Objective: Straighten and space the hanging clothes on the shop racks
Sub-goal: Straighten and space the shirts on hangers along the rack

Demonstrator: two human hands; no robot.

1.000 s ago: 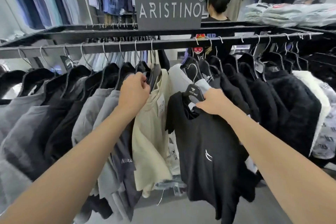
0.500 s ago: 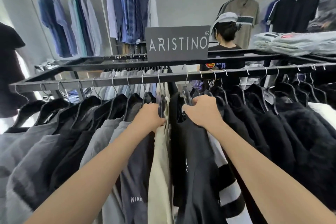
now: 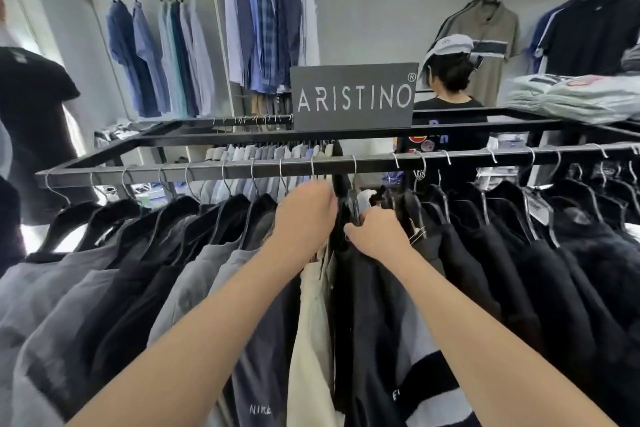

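Head view: clothes (image 3: pixel 138 270) hang close-packed on the dark rail (image 3: pixel 207 170), grey and black to the left, black to the right. The right hand (image 3: pixel 377 236) is clamped on the black hanger (image 3: pixel 354 206) of a black shirt (image 3: pixel 363 305). The left hand (image 3: pixel 304 215) sits just beside it, above a cream shirt (image 3: pixel 311 329). Its fingers curl out of sight, so its grip cannot be told. A brand sign (image 3: pixel 353 97) stands behind the rail.

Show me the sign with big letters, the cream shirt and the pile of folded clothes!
sign (image 3: pixel 353 97): head view, middle of its grey board, on the letters.
cream shirt (image 3: pixel 310 340): head view, middle of its hanging fabric.
folded clothes (image 3: pixel 568 99): head view, side of the pile.
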